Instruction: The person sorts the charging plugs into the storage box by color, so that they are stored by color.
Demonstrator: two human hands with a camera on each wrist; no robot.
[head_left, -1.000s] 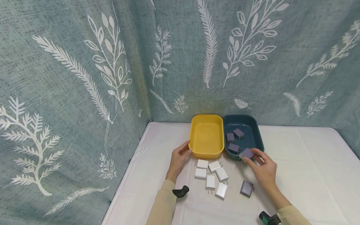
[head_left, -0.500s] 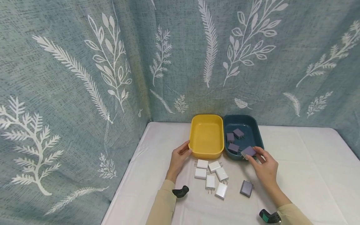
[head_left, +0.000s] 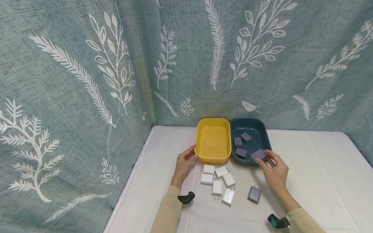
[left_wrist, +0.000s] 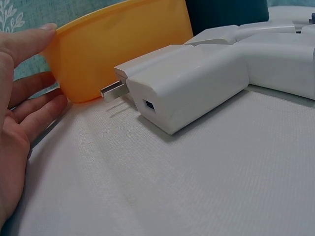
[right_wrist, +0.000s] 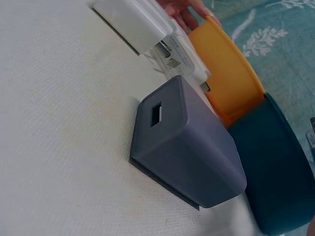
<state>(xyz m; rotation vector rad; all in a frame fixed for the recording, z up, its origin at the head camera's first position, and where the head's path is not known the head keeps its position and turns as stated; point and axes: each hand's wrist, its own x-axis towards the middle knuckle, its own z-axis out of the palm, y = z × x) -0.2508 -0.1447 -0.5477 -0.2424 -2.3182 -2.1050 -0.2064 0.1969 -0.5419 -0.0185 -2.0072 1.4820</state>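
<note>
My right hand (head_left: 276,171) pinches a purple plug charger (head_left: 258,155) between thumb and fingers, over the front right corner of the dark blue tray (head_left: 259,137). Several purple chargers (head_left: 241,152) lie inside that tray. Another purple charger (head_left: 254,194), also large in the right wrist view with its port showing, lies on the table nearer the body. My left hand (head_left: 183,165) touches the left front corner of the yellow tray (head_left: 213,142). In the left wrist view the left thumb is at the tray's rim, with the loosely extended fingers (left_wrist: 42,105) by its outer wall.
Several white plug chargers (head_left: 217,187) are grouped on the table in front of the yellow tray, prongs pointing different ways. The two trays stand side by side near the patterned curtain (head_left: 186,64). A white cloth (head_left: 314,168) covers the table.
My right hand has shifted slightly right and away from the body, bringing the pinched charger further over the blue tray. The left hand keeps its place at the yellow tray.
</note>
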